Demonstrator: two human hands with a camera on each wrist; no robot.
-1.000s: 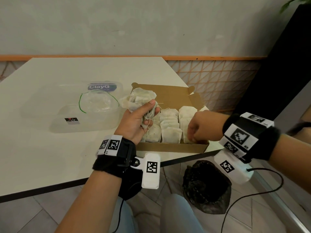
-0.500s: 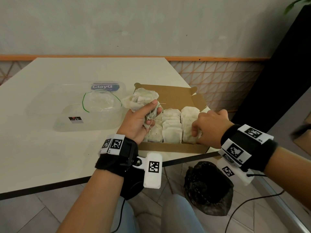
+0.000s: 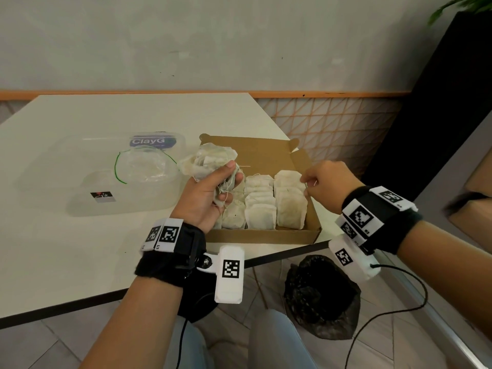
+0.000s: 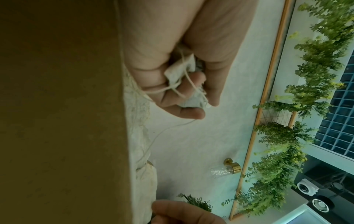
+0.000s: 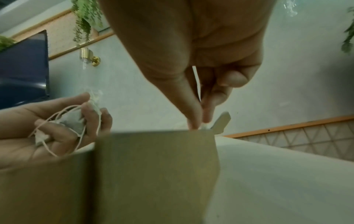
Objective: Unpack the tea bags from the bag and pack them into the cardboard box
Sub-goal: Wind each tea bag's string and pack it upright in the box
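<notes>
An open cardboard box (image 3: 266, 237) lies at the table's near right corner. It holds rows of packed tea bags (image 3: 261, 217). My left hand (image 3: 210, 193) hovers over the box's left side and grips a bunch of tea bags (image 3: 210, 161) with tangled strings. The left wrist view shows that bunch (image 4: 180, 71) inside the curled fingers (image 4: 184, 112). My right hand (image 3: 304, 186) is at the box's right wall. In the right wrist view its thumb and forefinger (image 5: 198, 122) pinch the top of a tea bag (image 5: 205, 126) just above the box wall (image 5: 153, 166).
A clear plastic bag (image 3: 149, 166) with a green tie lies in a clear plastic container (image 3: 119, 206), left of the box, with a "ClayG" lid (image 3: 153, 141) behind it. A black bin bag (image 3: 322, 294) sits on the floor below the table edge (image 3: 279, 259).
My right hand has moved from the front of the right row back along the box's right wall and risen a little. The left hand still holds the bunch in the same place.
</notes>
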